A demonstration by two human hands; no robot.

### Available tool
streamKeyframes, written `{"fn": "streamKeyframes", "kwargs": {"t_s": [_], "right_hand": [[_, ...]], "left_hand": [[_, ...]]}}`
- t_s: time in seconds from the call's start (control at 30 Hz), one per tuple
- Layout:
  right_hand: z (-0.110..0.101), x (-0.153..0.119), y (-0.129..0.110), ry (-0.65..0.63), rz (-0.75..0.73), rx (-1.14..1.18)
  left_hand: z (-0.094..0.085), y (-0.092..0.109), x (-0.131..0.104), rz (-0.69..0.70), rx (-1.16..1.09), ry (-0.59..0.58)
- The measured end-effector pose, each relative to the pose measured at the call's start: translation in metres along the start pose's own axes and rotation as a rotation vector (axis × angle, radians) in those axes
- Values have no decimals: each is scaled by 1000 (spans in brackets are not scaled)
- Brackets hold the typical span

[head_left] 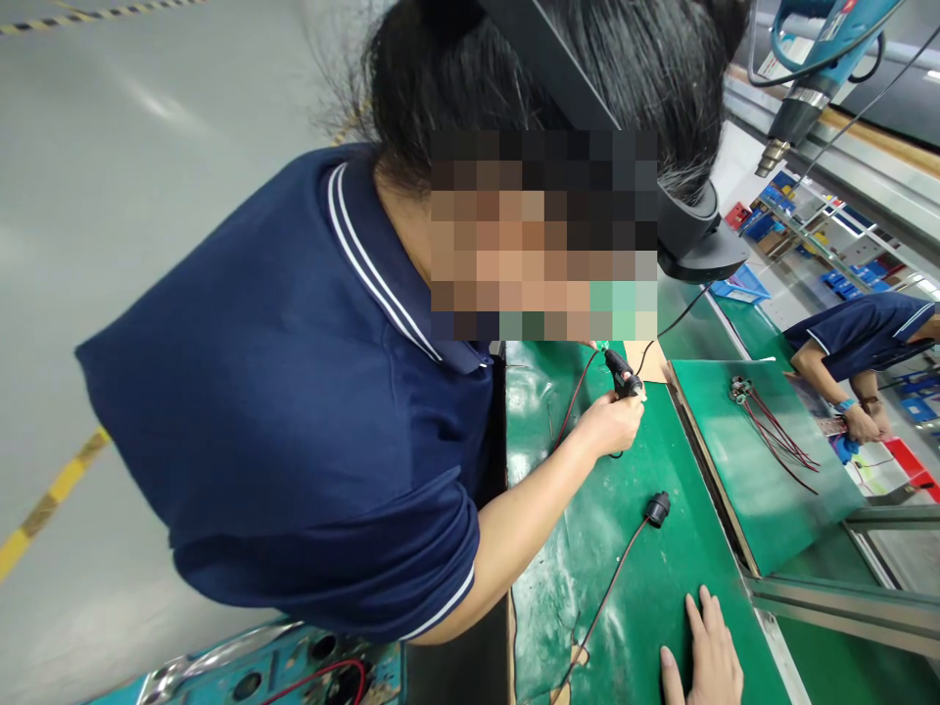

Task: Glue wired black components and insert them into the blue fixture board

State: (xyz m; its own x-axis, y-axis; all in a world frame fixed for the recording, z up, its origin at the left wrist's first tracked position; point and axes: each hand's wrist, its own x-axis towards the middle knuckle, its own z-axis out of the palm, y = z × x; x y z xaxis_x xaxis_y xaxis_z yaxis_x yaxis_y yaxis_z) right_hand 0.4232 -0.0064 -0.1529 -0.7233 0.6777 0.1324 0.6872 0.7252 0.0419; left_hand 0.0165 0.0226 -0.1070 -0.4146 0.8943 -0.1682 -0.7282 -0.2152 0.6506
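Observation:
At the bottom right, my right hand [709, 651] lies on the green bench mat [646, 607], back upward and fingers apart. It holds nothing. My left hand is out of view. Above my right hand and a little to its left lies a black cylindrical part [657, 509], with a thin reddish wire [613, 587] running from it toward the lower edge. A co-worker's hand [613, 426] grips a black, gun-shaped tool [624, 372] with a cable. Its tip is close to a small green piece [603, 347], partly hidden, beside a red wire [577, 397].
A co-worker in a navy shirt [308, 392] leans over the bench at left. On a raised green board [778, 529] lies a bundle of red and black wires [782, 441]. Another person's hands [867, 421] work beyond. A heat gun [815, 78] hangs at upper right.

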Motion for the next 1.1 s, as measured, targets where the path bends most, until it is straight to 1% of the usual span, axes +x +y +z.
{"fn": "streamKeyframes", "kwargs": {"t_s": [0.07, 0.13, 0.23, 0.33, 0.43, 0.57, 0.7, 0.8, 0.93, 1.1], "right_hand": [[1, 0, 0, 0, -1, -1], [0, 0, 0, 2, -5, 2], [0, 1, 0, 9, -8, 5], [0, 0, 1, 11, -4, 9], [1, 0, 2, 12, -2, 13], [2, 0, 3, 12, -1, 14], [1, 0, 3, 3, 2, 15], [1, 0, 2, 4, -3, 9], [1, 0, 1, 8, -4, 8], [1, 0, 1, 3, 0, 3]], "left_hand": [[-2, 0, -1, 24, 181, -72], [-6, 2, -1, 43, 287, -135], [-11, 3, 2, 75, 294, -188], [-10, 0, 5, 84, 217, -206], [-4, -6, 6, 58, 74, -173], [3, -11, 5, -15, -164, -98], [2, -9, 7, -104, -388, -35], [2, -5, 7, -151, -514, 6], [2, 0, 3, -168, -604, 51], [-3, 3, 0, -142, -541, 57]]}}
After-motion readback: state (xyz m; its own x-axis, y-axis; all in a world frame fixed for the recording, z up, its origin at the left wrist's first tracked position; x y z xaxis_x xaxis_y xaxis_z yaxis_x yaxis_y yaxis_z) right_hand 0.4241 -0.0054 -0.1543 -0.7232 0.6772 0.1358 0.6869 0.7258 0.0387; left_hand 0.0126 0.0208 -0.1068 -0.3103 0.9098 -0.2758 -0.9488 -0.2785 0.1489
